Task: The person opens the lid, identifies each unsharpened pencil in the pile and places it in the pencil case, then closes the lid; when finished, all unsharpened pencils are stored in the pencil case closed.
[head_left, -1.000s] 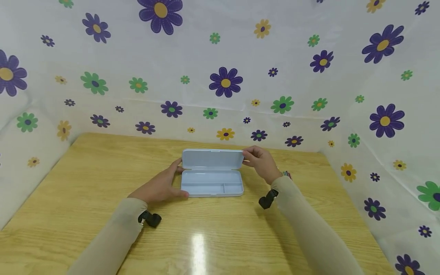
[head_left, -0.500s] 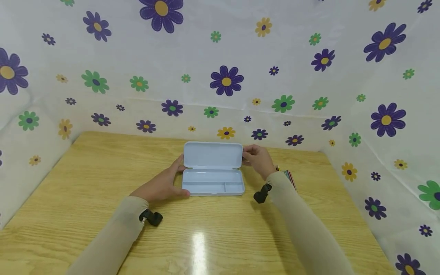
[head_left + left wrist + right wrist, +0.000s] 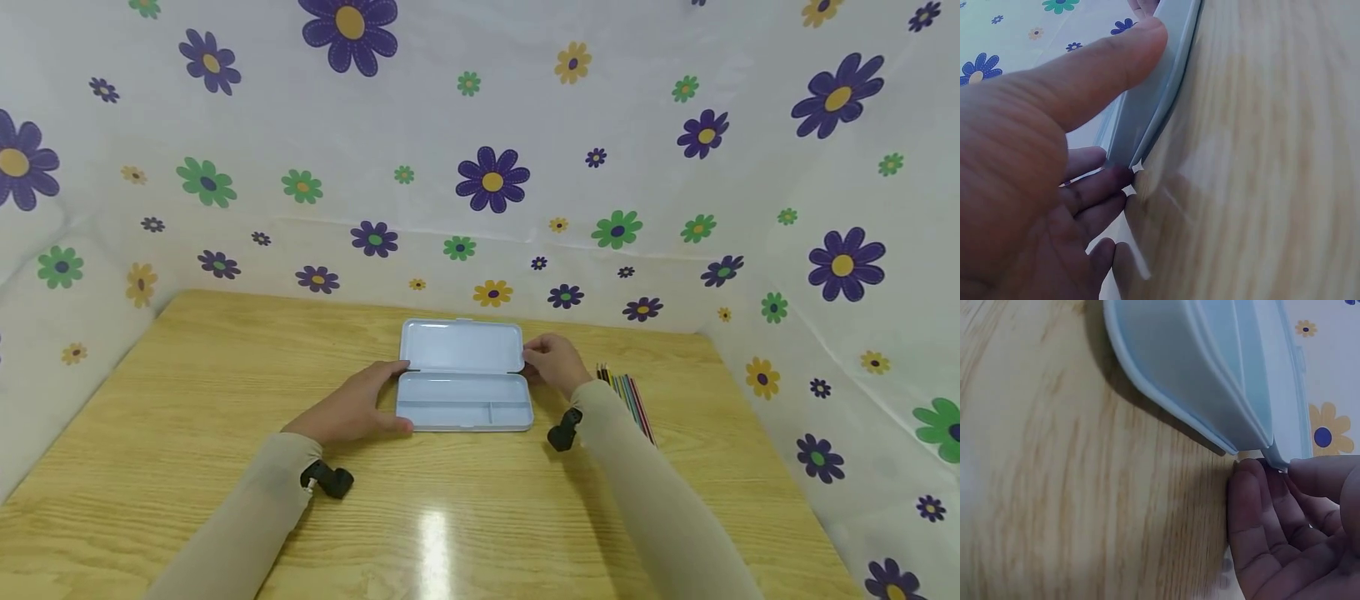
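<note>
Head view: a person's two hands flank an open pale-blue case (image 3: 463, 377) at the middle of a wooden surface (image 3: 187, 400). Over the past second the lid (image 3: 461, 346) has swung from half-raised to nearly flat behind the tray, and the right hand (image 3: 551, 364) has dropped with it to the case's right end near the hinge. That leaves the case fully opened, its divided tray bare and ready for filling.

The left hand (image 3: 352, 408) lies against the case's left end, thumb along the front corner and fingers relaxed, steadying it rather than clasping. The right grip pinches the lid's end edge, as the right wrist view shows, fingertips (image 3: 1254, 481) curled at the hinge corner.

A fan of coloured pencils (image 3: 626, 398) lies on the surface just right of the case, beyond the right hand, now uncovered by the sleeve.

White sheeting printed with purple, green and yellow flowers (image 3: 491, 179) walls the surface behind the case and on both sides.
</note>
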{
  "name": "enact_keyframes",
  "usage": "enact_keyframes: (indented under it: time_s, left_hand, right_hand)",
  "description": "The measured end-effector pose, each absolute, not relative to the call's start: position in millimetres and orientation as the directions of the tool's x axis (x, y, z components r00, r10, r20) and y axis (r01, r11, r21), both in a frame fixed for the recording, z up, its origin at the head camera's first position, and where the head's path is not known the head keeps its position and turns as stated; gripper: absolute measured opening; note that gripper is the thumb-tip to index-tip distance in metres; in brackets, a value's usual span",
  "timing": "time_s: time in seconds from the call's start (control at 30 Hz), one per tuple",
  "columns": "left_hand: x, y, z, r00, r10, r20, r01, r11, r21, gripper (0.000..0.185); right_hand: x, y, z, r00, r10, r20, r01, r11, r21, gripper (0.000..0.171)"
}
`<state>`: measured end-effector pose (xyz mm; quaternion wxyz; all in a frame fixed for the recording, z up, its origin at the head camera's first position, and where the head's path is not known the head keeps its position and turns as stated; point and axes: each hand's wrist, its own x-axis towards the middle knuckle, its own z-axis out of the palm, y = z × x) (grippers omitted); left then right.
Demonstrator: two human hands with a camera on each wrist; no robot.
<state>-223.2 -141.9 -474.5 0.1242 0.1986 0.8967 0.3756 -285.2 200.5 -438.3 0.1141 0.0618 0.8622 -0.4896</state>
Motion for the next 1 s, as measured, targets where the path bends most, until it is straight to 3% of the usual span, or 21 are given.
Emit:
enact_keyframes:
  time_s: [0.2,0.43,0.77,1.0]
  left_hand:
    - [-223.3,-142.2,-472.8,-0.892,0.444,-0.085,0.249,0.638,0.729,0.101]
    - [-222.2,-141.8,-469.4,-0.892,0.443,-0.085,0.246,0.635,0.732,0.098]
    - [-220.0,-143.2,-468.2,-0.889,0.452,-0.08,0.25,0.623,0.741,0.096]
    - [-219.9,-142.1,-468.9,-0.884,0.461,-0.076,0.253,0.608,0.752,0.095]
  right_hand:
    - [-287.0,200.4,-439.2,-0.96,-0.014,-0.279,0.224,0.557,-0.8,0.021]
    - [-279.3,215.8,-427.5,-0.958,-0.129,-0.257,0.097,0.696,-0.711,0.024]
    - [-242.8,277.6,-390.5,-0.956,-0.278,-0.088,-0.187,0.817,-0.546,0.031]
    - [-210.5,331.5,-385.4,-0.96,-0.274,-0.062,-0.222,0.874,-0.432,0.029]
